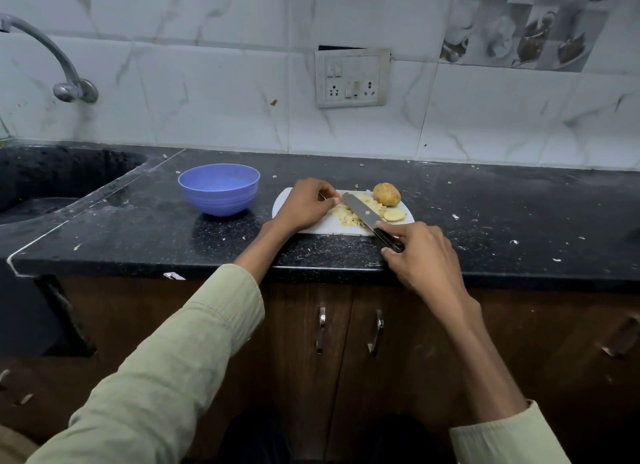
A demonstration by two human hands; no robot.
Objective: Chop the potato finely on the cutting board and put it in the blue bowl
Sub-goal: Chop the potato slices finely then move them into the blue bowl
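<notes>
A white cutting board [322, 226] lies on the black counter. On it sit a pile of finely chopped potato [349, 214], a potato slice [394, 215] and an uncut potato piece with skin [387, 194]. My right hand [419, 256] grips the black handle of a knife [362, 211] whose blade lies across the chopped pile. My left hand [304, 205] rests on the board's left part, fingers curled, fingertips touching the blade's tip near the pile. The blue bowl [219, 188] stands to the left of the board, apart from it; it looks empty.
A dark sink [52, 183] is set into the counter at the far left under a metal tap [52, 58]. A switch and socket plate [351, 79] is on the tiled wall. Potato scraps dot the counter [519, 221]. Cabinet doors with metal handles [322, 328] are below.
</notes>
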